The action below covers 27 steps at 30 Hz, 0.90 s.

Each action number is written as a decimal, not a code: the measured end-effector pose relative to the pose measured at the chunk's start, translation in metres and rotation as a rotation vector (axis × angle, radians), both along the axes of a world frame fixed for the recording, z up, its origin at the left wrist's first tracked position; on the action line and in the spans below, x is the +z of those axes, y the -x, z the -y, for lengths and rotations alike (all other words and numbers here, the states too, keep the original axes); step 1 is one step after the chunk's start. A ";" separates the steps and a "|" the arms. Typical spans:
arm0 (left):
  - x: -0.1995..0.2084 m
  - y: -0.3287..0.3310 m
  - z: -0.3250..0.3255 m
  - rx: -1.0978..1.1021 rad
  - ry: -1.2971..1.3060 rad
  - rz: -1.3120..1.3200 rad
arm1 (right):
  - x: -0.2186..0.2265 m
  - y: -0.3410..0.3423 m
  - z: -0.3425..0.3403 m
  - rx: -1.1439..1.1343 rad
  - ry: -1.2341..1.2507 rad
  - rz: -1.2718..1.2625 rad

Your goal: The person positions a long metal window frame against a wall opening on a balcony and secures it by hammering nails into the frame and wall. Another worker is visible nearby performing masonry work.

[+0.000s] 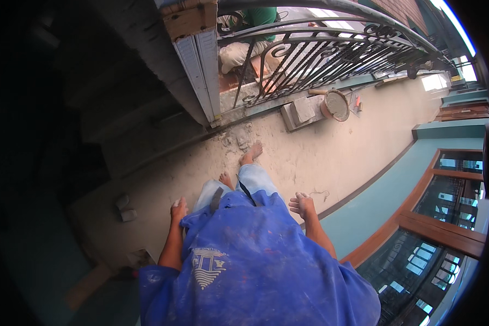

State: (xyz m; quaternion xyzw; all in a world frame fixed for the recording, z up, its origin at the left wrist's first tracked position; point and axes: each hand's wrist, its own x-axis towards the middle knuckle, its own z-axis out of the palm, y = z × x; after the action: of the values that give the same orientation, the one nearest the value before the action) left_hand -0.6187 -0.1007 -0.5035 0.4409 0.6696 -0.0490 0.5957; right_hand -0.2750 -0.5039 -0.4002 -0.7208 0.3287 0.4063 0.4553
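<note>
I look straight down my blue, dust-stained shirt (244, 261) and light jeans to my bare feet (251, 153) on a dusty concrete floor (309, 157). My left hand (178, 209) hangs at my left hip, fingers curled loosely, holding nothing. My right hand (301, 205) hangs out from my right side, fingers slightly apart and empty. Both hands are dusted white.
A black iron railing (331, 54) runs ahead, with another person (244, 38) crouching behind it. A round mortar pan (335, 104) and grey blocks (301, 111) lie by the railing base. A dark stairwell (92, 108) drops at left. Teal wall and wooden window frames (434, 217) stand at right.
</note>
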 end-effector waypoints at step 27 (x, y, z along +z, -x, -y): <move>0.105 -0.149 0.136 0.368 -0.063 0.043 | 0.334 -0.440 -0.251 0.542 -0.229 2.124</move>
State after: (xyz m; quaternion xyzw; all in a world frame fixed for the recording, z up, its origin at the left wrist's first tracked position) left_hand -0.4700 -0.2369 -0.3990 0.3306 0.7272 0.0912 0.5947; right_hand 0.1648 -0.2528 -0.0665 -0.7048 -0.4388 -0.3058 0.4660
